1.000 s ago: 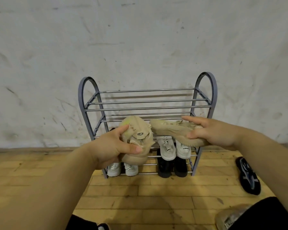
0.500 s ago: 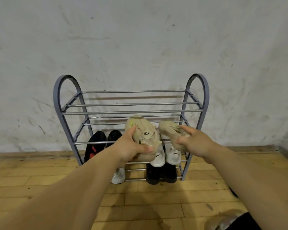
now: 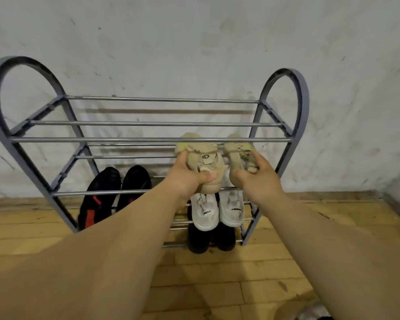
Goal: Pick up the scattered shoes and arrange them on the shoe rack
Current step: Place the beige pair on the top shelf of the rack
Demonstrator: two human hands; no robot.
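My left grip [image 3: 189, 180] is clenched round one beige shoe [image 3: 202, 155], and my right grip [image 3: 258, 181] grasps the other beige shoe [image 3: 237, 150]. I hold them side by side at the right end of the shoe rack [image 3: 148, 123], toes under its top rails, just above the white pair [image 3: 206, 213].

beige shoes [image 3: 202, 158] inside shoe rack [image 3: 148, 139]

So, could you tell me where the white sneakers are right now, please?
In the head view, the white sneakers sit on the right side of the shoe rack, directly above a black pair.
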